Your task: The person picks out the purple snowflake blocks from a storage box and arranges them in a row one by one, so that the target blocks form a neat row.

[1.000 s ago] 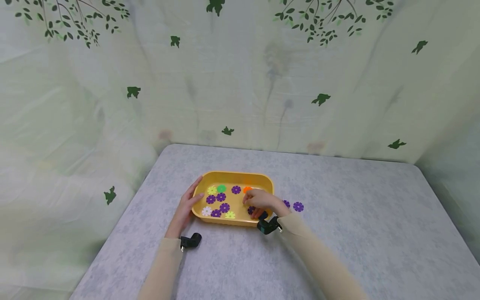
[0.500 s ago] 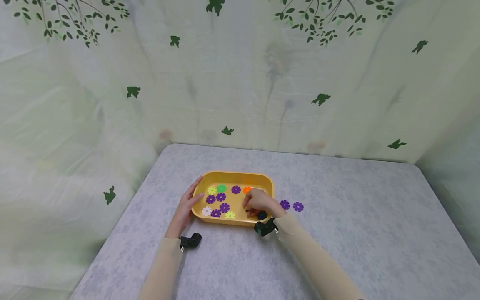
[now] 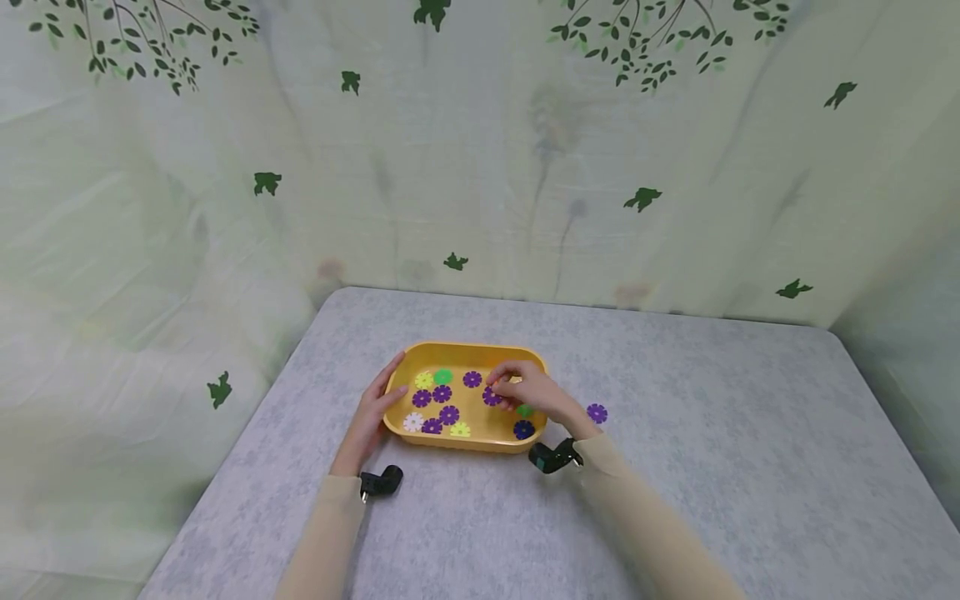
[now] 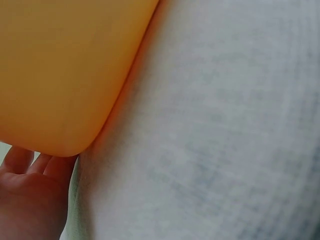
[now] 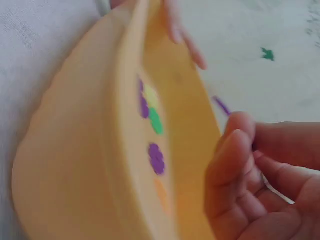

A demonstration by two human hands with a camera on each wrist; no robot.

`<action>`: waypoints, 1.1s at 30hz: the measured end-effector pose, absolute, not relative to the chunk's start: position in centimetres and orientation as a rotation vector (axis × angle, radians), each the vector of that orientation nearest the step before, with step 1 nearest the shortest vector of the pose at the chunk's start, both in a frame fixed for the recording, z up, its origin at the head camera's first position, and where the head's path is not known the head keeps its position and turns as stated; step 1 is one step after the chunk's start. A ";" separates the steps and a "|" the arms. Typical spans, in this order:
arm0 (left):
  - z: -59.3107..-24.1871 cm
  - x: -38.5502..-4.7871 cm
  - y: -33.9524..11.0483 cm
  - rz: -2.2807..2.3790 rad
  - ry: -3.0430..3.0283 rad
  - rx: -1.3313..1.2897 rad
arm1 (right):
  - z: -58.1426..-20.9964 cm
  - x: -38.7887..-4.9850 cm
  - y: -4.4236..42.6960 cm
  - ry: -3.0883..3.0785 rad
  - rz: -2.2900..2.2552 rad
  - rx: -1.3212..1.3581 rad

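We had our left hand [image 3: 371,408] on the left end of the yellow tray [image 3: 483,418], thumb over the rim n fingers along the outside, so the wall was gripped btwn them. Our right hand [image 3: 531,390] was above the tray's right side w/ thumb n fingertips pinched tight on a purple flower [image 3: 491,397], held up off the tray floor. In the tray we had more purple pieces [image 3: 449,415], 2 yellow pieces [image 3: 461,429], a white piece [image 3: 413,422], a green disc [image 3: 443,377], plus a dark blue piece [image 3: 523,430] in the near right corner. Rt wrist cam also showed us an orange piece [image 5: 161,197], kinda blurry. A loose purple flower [image 3: 597,413] lay on the grey table [image 3: 750,433], rt of the tray.
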State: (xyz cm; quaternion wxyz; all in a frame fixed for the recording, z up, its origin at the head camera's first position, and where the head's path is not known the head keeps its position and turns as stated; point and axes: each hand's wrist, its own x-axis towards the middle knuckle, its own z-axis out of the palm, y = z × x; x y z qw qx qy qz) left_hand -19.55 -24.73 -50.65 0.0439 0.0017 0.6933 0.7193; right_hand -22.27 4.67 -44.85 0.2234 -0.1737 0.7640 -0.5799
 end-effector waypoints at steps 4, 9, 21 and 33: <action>-50.6 -19.5 -24.7 2.211 2.109 0.019 | -44.5 -22.2 7.4 2.083 -1.719 -0.409; -50.6 -19.5 -24.6 2.210 2.112 0.024 | -45.1 -22.2 11.7 2.105 -1.805 -0.341; -50.5 -19.5 -24.6 2.226 2.095 0.015 | -47.4 -20.6 19.8 2.260 -1.748 -0.109; -50.4 -19.4 -24.5 2.216 2.096 0.005 | -49.3 -19.7 21.0 2.472 -1.476 0.015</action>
